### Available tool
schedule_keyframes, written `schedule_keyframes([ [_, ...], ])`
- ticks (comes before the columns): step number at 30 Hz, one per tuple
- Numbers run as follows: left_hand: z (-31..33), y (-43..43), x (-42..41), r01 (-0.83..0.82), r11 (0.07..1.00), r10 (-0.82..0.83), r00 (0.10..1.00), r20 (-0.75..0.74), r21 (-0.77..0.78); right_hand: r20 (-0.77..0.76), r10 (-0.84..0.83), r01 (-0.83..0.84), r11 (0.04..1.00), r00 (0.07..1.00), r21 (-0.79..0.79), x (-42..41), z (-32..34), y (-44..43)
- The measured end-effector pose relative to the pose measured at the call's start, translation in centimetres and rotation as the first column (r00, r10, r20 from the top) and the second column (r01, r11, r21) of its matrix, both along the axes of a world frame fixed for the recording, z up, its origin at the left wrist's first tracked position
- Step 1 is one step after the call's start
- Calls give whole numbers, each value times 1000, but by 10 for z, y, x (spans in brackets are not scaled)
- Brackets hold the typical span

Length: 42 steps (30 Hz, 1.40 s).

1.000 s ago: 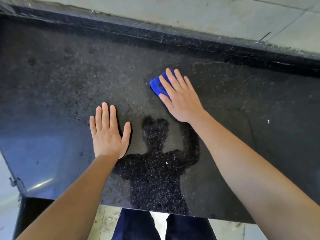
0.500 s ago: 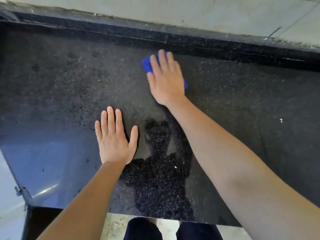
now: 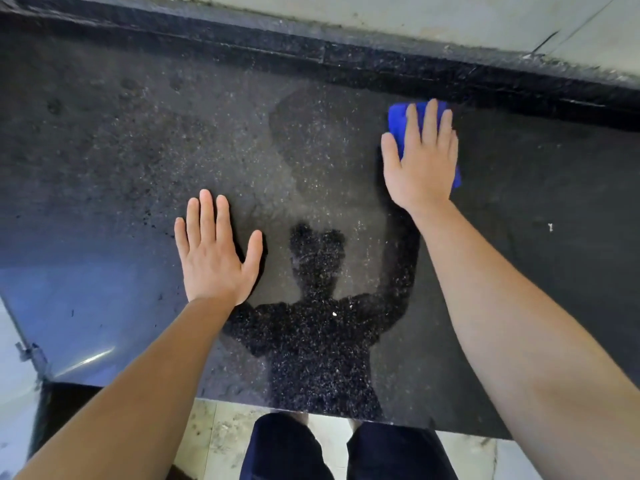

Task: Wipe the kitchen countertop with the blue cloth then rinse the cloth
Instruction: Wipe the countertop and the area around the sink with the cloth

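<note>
Head: blue cloth (image 3: 397, 123) under right grip (image 3: 424, 164)

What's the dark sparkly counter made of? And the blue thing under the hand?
The countertop looks like polished stone, probably granite: black with pale speckles, glossy enough to show a reflection. The blue cloth under the right hand looks like soft fabric, bunched at its edge; the weave is too blurred to tell.

Bare countertop (image 3: 131, 161) spreads either side; a raised back ledge (image 3: 381, 69) walls the far edge.
</note>
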<state>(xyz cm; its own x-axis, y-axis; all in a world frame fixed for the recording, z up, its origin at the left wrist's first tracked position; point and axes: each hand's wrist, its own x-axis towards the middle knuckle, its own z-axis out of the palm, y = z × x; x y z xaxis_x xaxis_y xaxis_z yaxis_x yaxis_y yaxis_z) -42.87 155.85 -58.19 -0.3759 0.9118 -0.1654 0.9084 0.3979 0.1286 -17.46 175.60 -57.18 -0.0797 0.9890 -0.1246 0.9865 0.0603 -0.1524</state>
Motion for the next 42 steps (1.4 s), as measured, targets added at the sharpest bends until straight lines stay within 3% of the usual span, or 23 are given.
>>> schedule_keyframes([
  [4, 2, 0, 0, -10, 1000, 10, 1000, -8, -4, -40, 413, -413, 911, 910, -5, -28, -2, -91],
  [7, 4, -1, 0, -12, 1000, 12, 1000, -14, 2, -13, 606, -606, 794, 796, -47, 19, 2, -128],
  [11, 3, -1, 0, -8, 1000, 8, 1000, 2, 4, 74, 614, -606, 789, 786, -106, 95, 9, -142],
  [13, 1, -2, 1, -6, 1000, 6, 1000, -8, -7, 60, 548, -537, 833, 835, -132, 98, 12, -155],
  [15, 1, -2, 3, 3, 1000, -3, 1000, -5, -25, 7, 590, -586, 802, 807, -117, 77, 15, -185],
  [19, 10, -4, -7, 12, 1000, -9, 992, 126, -16, -188, 884, -904, 420, 428, -81, 13, 12, -257],
  [21, 17, -12, -17, 15, 1000, -15, 995, 95, -8, -191, 933, -952, 306, 306, -33, -13, 7, -239],
  [23, 24, -24, -28, 13, 1000, -12, 1000, 24, -17, -114, 937, -942, 336, 331, 23, -31, 1, -183],
  [27, 29, -55, -47, 3, 989, -13, 998, -64, -145, 21, 696, -696, 717, 718, 47, -28, -4, -28],
  [29, 32, -66, -57, -27, 985, 11, 996, -93, -170, 9, 548, -548, 837, 837, 8, -24, -4, 10],
  [31, 33, -68, -69, -55, 983, 37, 994, -102, -177, 13, 417, -417, 907, 909, 51, -43, 1, -6],
  [33, 32, -63, -83, -85, 982, 70, 994, -90, -170, 60, 503, -506, 858, 862, 88, -68, 4, -61],
  [36, 23, -49, -106, -154, 974, 143, 987, -79, -168, -37, 806, -806, 592, 591, 23, -74, 6, -148],
  [39, 17, -28, -126, -175, 977, 171, 984, -46, -121, -71, 924, -927, 376, 376, -14, -55, 2, -135],
  [40, 17, -19, -132, -152, 984, 148, 988, -41, -96, -43, 929, -930, 368, 368, -15, -49, 0, -114],
  [42, 17, -3, -146, -103, 994, 102, 994, -30, -43, 10, 849, -849, 528, 528, 9, -46, -2, -61],
])
